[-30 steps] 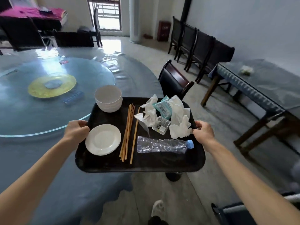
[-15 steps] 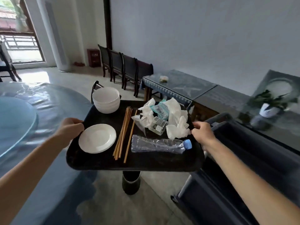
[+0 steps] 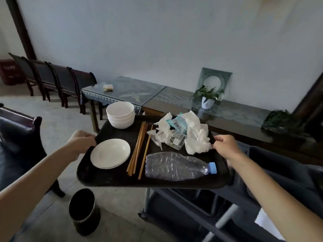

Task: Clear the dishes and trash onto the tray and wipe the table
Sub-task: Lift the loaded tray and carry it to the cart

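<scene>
Loaded tray (image 3: 111, 179) being carried above a cart (image 3: 192, 203) and a bin (image 3: 83, 212)

On the tray, the bowls (image 3: 120, 116) are sitting at the far left, the plates (image 3: 110, 153) lying nearer in front of them, the chopsticks (image 3: 138, 151) running down the middle, the tissues (image 3: 195, 133) piling at the far right, and the bottle (image 3: 176, 166) lying before them. The hands are gripping the side edges: left hand (image 3: 82, 140), right hand (image 3: 225, 145). The bin is standing on the floor below left, the cart below right.

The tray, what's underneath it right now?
Under the tray, held by both hands, a grey cart shows on the right and a dark bin stands on the floor, lower left. The cart's top is hidden.
</scene>
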`<state>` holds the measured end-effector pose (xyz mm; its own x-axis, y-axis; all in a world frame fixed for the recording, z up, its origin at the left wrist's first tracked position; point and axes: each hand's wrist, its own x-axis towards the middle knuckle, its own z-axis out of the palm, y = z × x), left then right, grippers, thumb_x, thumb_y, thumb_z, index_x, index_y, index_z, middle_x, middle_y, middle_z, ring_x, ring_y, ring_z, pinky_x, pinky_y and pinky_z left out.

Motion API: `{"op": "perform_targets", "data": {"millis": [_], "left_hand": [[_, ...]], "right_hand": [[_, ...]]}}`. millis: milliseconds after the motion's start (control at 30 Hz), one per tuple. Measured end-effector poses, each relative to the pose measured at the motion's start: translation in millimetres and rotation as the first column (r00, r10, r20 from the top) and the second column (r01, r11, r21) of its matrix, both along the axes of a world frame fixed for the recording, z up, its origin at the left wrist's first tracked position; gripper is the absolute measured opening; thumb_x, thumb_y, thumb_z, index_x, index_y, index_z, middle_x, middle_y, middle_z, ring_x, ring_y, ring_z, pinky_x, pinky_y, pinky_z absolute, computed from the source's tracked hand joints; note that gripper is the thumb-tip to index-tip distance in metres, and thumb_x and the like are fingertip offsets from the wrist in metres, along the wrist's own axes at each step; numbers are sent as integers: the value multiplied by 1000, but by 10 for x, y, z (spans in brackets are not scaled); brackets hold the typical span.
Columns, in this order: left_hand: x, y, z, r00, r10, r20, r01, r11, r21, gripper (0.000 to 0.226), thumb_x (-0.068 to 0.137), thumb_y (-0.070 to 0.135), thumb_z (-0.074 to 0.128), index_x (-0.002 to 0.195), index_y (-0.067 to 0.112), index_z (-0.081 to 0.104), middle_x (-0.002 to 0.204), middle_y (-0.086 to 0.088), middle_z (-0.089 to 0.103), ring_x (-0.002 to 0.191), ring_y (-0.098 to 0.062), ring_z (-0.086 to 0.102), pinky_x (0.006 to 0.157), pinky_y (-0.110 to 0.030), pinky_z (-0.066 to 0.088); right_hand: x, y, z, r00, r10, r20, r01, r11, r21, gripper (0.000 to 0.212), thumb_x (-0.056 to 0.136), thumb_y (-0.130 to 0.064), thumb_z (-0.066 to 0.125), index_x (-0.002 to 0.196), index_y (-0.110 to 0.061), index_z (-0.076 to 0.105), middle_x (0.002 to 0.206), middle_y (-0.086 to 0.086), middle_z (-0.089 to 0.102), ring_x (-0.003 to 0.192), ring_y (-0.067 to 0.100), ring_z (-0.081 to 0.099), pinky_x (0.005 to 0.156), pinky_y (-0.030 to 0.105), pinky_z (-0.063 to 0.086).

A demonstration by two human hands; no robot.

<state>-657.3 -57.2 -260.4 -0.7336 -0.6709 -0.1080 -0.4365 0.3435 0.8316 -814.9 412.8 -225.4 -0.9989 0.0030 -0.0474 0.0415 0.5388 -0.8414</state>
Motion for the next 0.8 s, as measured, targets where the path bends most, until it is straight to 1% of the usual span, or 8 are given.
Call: {"op": "perform_targets", "data": {"millis": [67, 133, 200, 367, 533, 600, 667, 800], "left_hand": [[-249, 279, 27, 997, -76, 30, 75, 997, 32, 24, 81, -7, 62, 100, 3, 75, 93, -15, 69, 72, -23, 60, 64, -29, 53], [-569, 501, -22, 989, -139, 50, 138, 990, 26, 25, 81, -7, 63, 102, -1, 75, 96, -18, 71, 72, -23, 60, 66, -30, 54], [-882, 665, -81, 983, -170, 73, 168, 985, 31, 24, 81, -7, 63, 101, -3, 75, 96, -21, 72, 74, -25, 61, 71, -35, 55], [-1643, 1092, -181, 968, -239, 76, 230, 967, 106, 20, 80, -10, 60, 89, 0, 75, 84, -15, 65, 69, -24, 55, 61, -27, 47], [-2474, 1228, -361, 943, -316, 102, 302, 943, 137, 23, 83, -8, 61, 86, 12, 73, 84, -15, 64, 70, -26, 55, 59, -29, 46], [-2711, 1258, -412, 927, -355, 121, 341, 932, 121, 26, 84, -8, 60, 81, 14, 73, 81, -13, 65, 71, -25, 55, 60, -29, 47], [-3021, 1264, -483, 911, -386, 146, 371, 921, 116, 26, 84, -9, 60, 79, 13, 73, 81, -12, 65, 73, -23, 55, 62, -28, 46], [-3582, 1221, -680, 905, -378, 195, 350, 922, 163, 20, 88, -7, 59, 80, 7, 71, 72, -13, 59, 65, -23, 49, 59, -29, 42]], "right_hand": [[-96, 337, -94, 997, -67, 22, 68, 997, -20, 37, 82, 0, 60, 115, -10, 75, 106, 7, 76, 105, 29, 70, 94, 49, 60], [-173, 644, -205, 992, -112, 52, 114, 993, -27, 46, 81, -3, 60, 124, -12, 74, 114, 9, 75, 107, 31, 71, 94, 52, 60], [-205, 871, -287, 983, -170, 71, 172, 985, -23, 42, 81, -4, 61, 120, -14, 76, 108, 8, 77, 102, 30, 72, 91, 50, 61], [-284, 1192, -404, 947, -307, 99, 308, 951, 4, 25, 92, 2, 60, 95, -17, 75, 88, 4, 72, 92, 26, 70, 90, 47, 60], [-623, 1326, -642, 916, -378, 136, 378, 925, 24, 34, 91, 5, 60, 79, -25, 71, 90, 9, 76, 89, 27, 72, 86, 46, 61], [-721, 1329, -740, 901, -399, 167, 401, 916, 27, 33, 90, 7, 60, 88, -23, 74, 94, 7, 77, 91, 25, 72, 83, 42, 61], [-934, 1306, -879, 884, -422, 203, 426, 905, 25, 36, 89, 9, 61, 114, -14, 75, 100, 5, 76, 94, 22, 72, 78, 36, 60], [-1275, 1152, -1035, 837, -495, 235, 511, 859, -12, 47, 92, 15, 58, 135, -5, 64, 85, -6, 62, 74, 4, 57, 58, 19, 42]]}}
